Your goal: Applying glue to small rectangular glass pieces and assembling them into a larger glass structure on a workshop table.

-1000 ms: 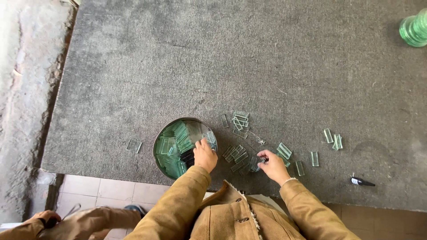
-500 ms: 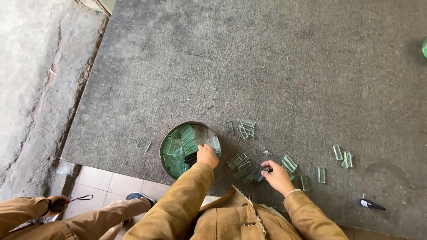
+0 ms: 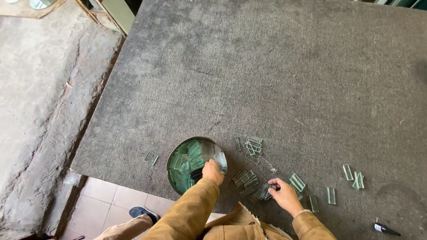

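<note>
Left hand (image 3: 213, 171) now deeper at the round metal bowl (image 3: 174, 156), fingers curled down over its 3 o'clock rim among the stacked green-tinted glass pieces (image 3: 189, 161); whether a piece is actually pinched there, cannot tell. Half a second ago resting on the same rim, so little shift beyond a slight dip inward. Right hand (image 3: 284, 193) drawn a touch toward 6 o'clock, fingers narrowed around a small bunch of glass strips (image 3: 263, 191) at its 9 o'clock side, seemingly gripping them. Loose strips (image 3: 252, 145) scattered over the grey felt-covered bench (image 3: 267, 80) from 12 to 3 o'clock of the bowl, a lone one (image 3: 151, 158) at the bowl's 9 o'clock, more (image 3: 354, 176) well apart toward 3 o'clock. Dark pen-like tool (image 3: 386, 229) at far 4 o'clock, untouched. View itself tilted, showing more bench than before. Judging by this: gathering of strips under way, many left outside the bowl.
</note>
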